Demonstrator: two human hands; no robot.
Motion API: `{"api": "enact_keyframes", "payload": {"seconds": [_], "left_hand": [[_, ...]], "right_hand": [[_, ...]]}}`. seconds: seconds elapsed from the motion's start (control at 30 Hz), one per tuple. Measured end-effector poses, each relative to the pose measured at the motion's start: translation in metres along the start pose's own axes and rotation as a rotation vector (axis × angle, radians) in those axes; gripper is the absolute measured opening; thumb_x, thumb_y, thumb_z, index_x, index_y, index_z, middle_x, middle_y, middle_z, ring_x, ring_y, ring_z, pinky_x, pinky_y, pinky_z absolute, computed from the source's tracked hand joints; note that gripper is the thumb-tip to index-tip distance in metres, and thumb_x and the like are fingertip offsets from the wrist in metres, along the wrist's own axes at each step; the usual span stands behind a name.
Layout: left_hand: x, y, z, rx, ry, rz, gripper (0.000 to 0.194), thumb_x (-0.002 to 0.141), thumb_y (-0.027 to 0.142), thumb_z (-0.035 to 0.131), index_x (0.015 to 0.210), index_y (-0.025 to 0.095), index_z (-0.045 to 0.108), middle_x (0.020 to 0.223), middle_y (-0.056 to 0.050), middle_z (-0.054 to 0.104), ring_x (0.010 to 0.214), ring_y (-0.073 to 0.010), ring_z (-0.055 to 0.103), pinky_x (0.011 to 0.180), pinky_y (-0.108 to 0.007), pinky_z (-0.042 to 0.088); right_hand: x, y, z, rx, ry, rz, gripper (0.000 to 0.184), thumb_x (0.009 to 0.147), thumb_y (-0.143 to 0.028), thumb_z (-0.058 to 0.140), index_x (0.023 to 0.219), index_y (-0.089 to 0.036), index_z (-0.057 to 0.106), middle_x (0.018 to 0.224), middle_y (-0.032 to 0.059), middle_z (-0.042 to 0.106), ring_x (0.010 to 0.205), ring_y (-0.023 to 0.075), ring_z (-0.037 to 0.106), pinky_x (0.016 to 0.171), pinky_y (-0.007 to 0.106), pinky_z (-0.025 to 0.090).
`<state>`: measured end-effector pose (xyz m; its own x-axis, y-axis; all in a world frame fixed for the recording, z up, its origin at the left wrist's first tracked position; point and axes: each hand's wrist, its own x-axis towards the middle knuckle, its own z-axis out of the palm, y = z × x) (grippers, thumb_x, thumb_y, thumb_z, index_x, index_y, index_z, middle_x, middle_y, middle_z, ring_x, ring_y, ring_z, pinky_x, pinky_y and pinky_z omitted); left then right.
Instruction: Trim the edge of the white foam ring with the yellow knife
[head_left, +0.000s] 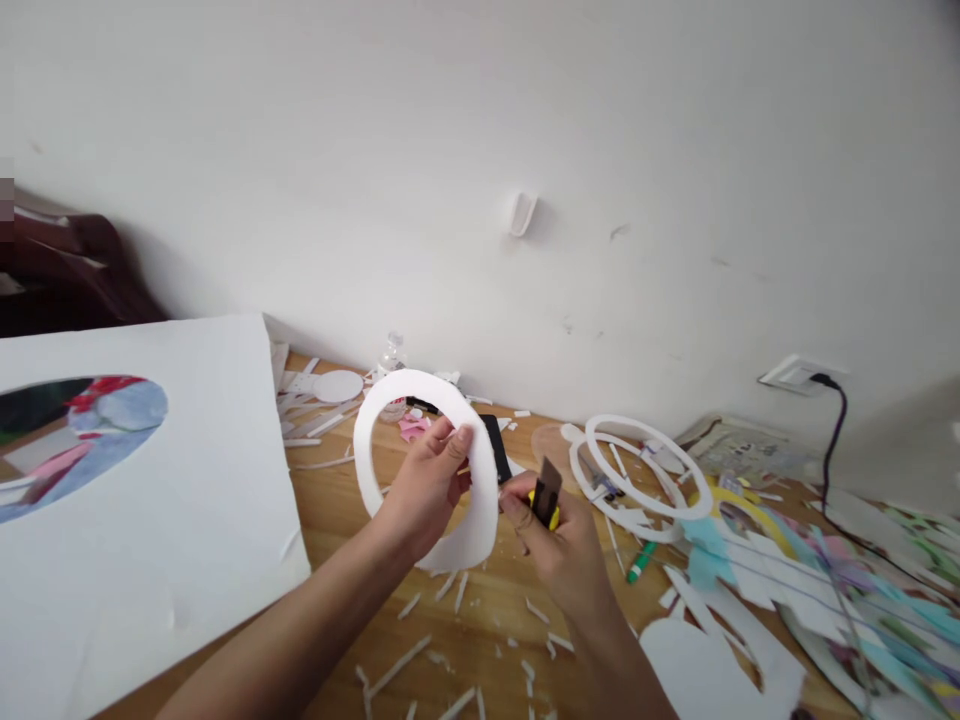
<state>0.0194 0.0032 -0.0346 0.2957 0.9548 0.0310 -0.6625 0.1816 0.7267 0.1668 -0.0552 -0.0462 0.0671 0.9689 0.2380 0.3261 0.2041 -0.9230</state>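
1. left hand (427, 490) lifts the white foam ring (409, 455) clear of the table (480, 610), near its back edge, fingers pinched on the rim, presenting it to the blade.
2. right hand (559, 545) fingers wrap the yellow utility knife (546, 495), blade up beside the ring.

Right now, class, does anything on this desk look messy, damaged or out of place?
Yes. White offcuts lie scattered over the wooden desk below the hands. The big white board has an oval hole cut through it. The left hand holds a white ring; the right hand holds a knife, blade out.
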Motion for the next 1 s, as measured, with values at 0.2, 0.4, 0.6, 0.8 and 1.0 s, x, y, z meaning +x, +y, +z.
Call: {"api": "enact_keyframes", "payload": {"seconds": [0.2,0.4,0.6,0.8,1.0], "left_hand": [[0.002,0.0,-0.002,0.051,-0.003,0.019,0.022,0.082,0.038,0.074,0.093,0.021,0.066,0.081,0.001,0.063,0.068,-0.0086,0.058,0.062,-0.018,0.049],[0.002,-0.003,-0.002,0.09,-0.024,-0.008,0.024,0.083,0.04,0.073,0.092,0.02,0.064,0.077,0.002,0.059,0.066,-0.0086,0.056,0.061,-0.019,0.048],[0.002,-0.004,-0.002,0.133,-0.055,-0.078,0.031,0.078,0.046,0.075,0.088,0.019,0.064,0.071,0.002,0.058,0.059,-0.0098,0.054,0.056,-0.021,0.048],[0.007,0.003,-0.007,0.19,0.006,0.024,0.031,0.076,0.046,0.076,0.087,0.019,0.065,0.074,0.0,0.06,0.064,-0.0119,0.056,0.06,-0.022,0.047],[0.011,0.005,-0.012,0.213,0.06,0.067,0.031,0.078,0.046,0.074,0.088,0.019,0.063,0.081,0.0,0.061,0.068,-0.0126,0.056,0.061,-0.023,0.046]], "right_hand": [[0.0,-0.001,0.003,0.082,0.103,0.131,0.038,0.084,-0.054,0.064,0.098,-0.019,0.067,0.06,-0.0037,0.054,0.047,0.0092,0.044,0.047,0.022,0.037],[0.003,0.007,0.004,0.094,0.057,0.167,0.04,0.076,-0.055,0.072,0.086,-0.016,0.069,0.056,-0.0024,0.055,0.045,0.0091,0.044,0.045,0.022,0.037],[0.003,0.006,0.0,0.053,-0.054,0.147,0.04,0.084,-0.056,0.062,0.08,-0.017,0.063,0.049,-0.0047,0.048,0.043,0.0094,0.043,0.045,0.022,0.035],[0.003,0.004,0.007,0.014,-0.004,0.194,0.044,0.082,-0.061,0.062,0.089,-0.018,0.06,0.054,-0.0052,0.047,0.046,0.0106,0.046,0.046,0.022,0.039],[0.006,0.013,0.012,0.036,-0.112,0.282,0.043,0.074,-0.059,0.071,0.086,-0.018,0.065,0.053,-0.0036,0.053,0.041,0.0099,0.04,0.041,0.023,0.036]]}}
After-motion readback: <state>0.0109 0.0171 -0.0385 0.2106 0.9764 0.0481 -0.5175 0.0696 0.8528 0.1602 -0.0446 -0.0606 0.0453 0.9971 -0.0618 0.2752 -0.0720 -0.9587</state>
